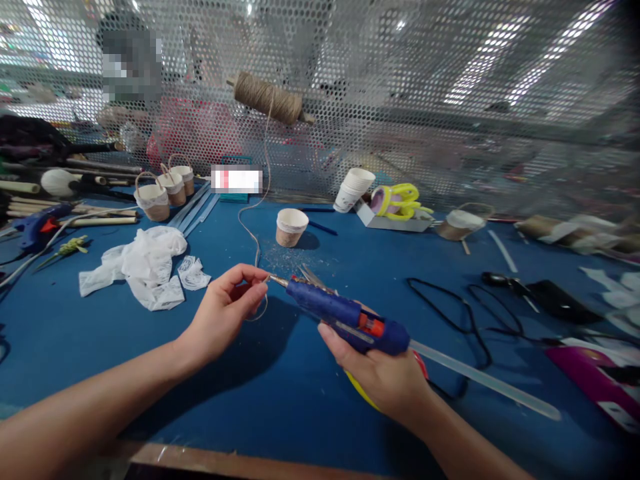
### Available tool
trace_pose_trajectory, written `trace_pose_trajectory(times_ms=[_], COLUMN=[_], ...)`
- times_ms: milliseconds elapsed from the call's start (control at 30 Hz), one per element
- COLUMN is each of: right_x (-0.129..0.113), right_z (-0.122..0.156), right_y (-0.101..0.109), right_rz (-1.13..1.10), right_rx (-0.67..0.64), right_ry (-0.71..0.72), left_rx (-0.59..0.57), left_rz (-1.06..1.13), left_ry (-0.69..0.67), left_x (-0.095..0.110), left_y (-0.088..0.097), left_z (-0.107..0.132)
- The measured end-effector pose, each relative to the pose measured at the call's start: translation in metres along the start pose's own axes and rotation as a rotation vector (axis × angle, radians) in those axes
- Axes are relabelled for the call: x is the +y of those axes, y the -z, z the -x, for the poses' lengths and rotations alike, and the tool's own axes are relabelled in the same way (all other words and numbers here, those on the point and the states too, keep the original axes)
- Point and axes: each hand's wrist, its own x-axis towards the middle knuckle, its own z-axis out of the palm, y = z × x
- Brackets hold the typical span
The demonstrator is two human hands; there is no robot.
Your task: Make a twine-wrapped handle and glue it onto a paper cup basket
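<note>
My right hand is wrapped round a blue hot glue gun, its nozzle pointing left and a long clear glue stick jutting from its back. Between thumb and forefinger, my left hand pinches the end of a thin twine. The glue gun's metal tip meets or nearly meets the twine at those fingertips. From there the twine runs up to a brown spool on the mesh panel. Scissors with a yellow handle lie partly hidden under the gun. Beyond my hands stands a small cup wrapped in brown, without a handle.
White lace fabric lies left. Several small handled baskets stand behind it, near another glue gun. Stacked paper cups and a box with yellow scissors stand at the back. A black cord loops at right.
</note>
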Motion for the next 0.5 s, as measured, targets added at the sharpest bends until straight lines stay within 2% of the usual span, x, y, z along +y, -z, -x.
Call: trace_pose_trajectory(times_ms=[133, 400, 500], right_x=[-0.0026, -0.0081, -0.0082], right_z=[-0.0002, -0.0072, -0.0066], right_y=[-0.0011, 0.008, 0.0057], right_rz=[-0.025, -0.065, -0.075], right_rx=[0.056, 0.016, 0.053], right_ry=[0.002, 0.025, 0.027], left_rx=[0.009, -0.002, -0.002], left_rz=[0.002, -0.024, -0.029], left_ry=[-0.003, -0.029, -0.028], left_x=[-0.0008, -0.0012, -0.0011], left_y=[0.0012, 0.0033, 0.0033], left_z=[-0.0001, -0.0005, -0.0007])
